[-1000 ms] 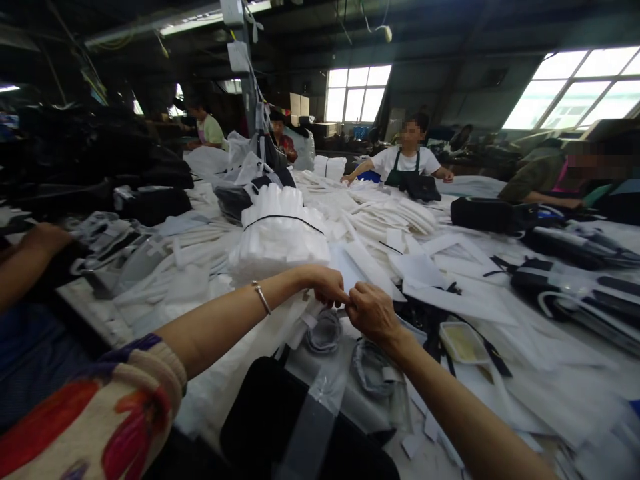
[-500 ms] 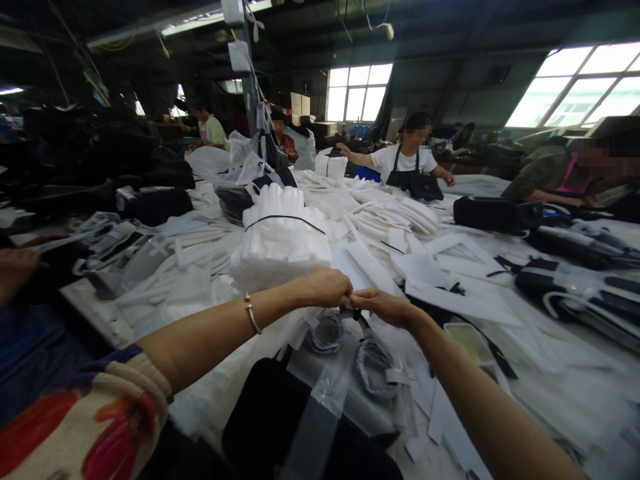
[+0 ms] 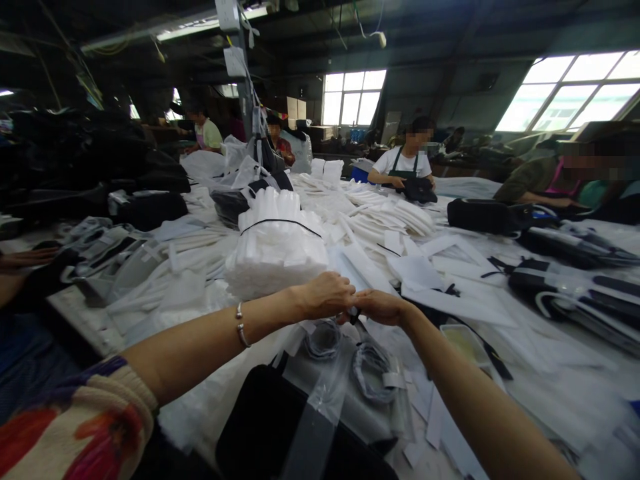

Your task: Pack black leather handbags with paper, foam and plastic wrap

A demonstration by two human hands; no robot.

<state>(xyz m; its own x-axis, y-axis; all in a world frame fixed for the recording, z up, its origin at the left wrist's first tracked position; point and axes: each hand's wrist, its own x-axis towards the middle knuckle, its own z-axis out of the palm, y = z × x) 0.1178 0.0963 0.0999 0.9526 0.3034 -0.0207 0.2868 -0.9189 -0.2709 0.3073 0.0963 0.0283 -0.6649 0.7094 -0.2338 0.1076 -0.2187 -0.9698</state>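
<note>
My left hand (image 3: 326, 293) and my right hand (image 3: 381, 307) meet over the middle of the table, fingers pinched together on a small dark piece (image 3: 354, 313) that I cannot make out. A bracelet sits on my left wrist. Just below the hands lie two coiled grey cords (image 3: 373, 363) in clear plastic bags (image 3: 330, 393). A black case (image 3: 270, 427) rests under the bags near me. A bundle of white foam strips (image 3: 276, 250) bound with a black band stands just beyond my left hand.
White foam sheets and strips (image 3: 390, 220) cover the table. Black bags (image 3: 487, 215) lie at the right, dark piles at the left. A small tray (image 3: 465, 343) sits right of my forearm. Other people work across the table; another person's hand (image 3: 25, 257) is at the left edge.
My right hand has turned flatter and both hands have shifted slightly away from me, staying pinched together. The person across the table drew an outstretched arm back in.
</note>
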